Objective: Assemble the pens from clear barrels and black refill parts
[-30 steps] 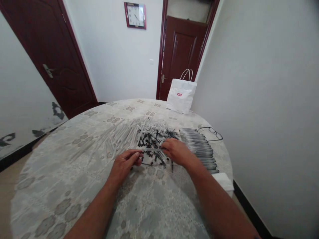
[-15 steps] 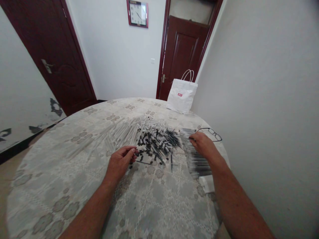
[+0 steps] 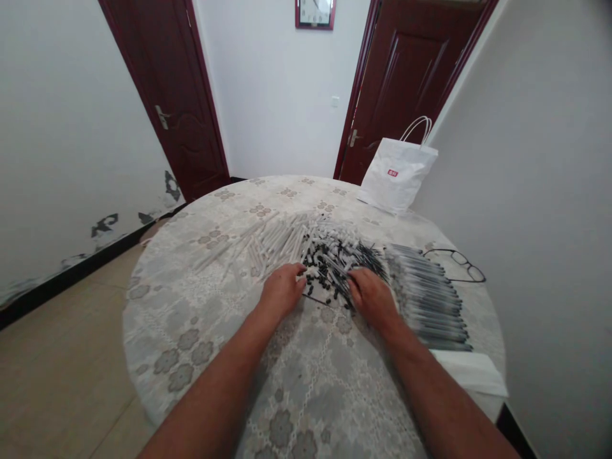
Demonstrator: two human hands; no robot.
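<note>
At the left front edge of a heap of pen parts, my left hand [image 3: 283,288] is closed with thumb and fingers together; whatever they hold is too small to name. My right hand [image 3: 373,294] reaches into the heap's right side, fingers curled down among dark thin pen refills [image 3: 370,256], and its fingertips are partly hidden. Between the hands lie small black pen caps [image 3: 316,278]. White pen tubes [image 3: 275,239] fan out behind my left hand. To the right of my right hand, finished-looking pens [image 3: 433,293] lie side by side in a row.
A round table with a patterned cloth [image 3: 282,376] carries everything. Eyeglasses [image 3: 461,264] lie beyond the pen row, and a white paper bag [image 3: 399,175] stands at the back right. A folded white sheet [image 3: 471,370] sits near the right edge.
My right hand has moved left from the pen row to the heap of parts. My left hand stays by the heap's front left. The view has turned, shifting the scene rightward.
</note>
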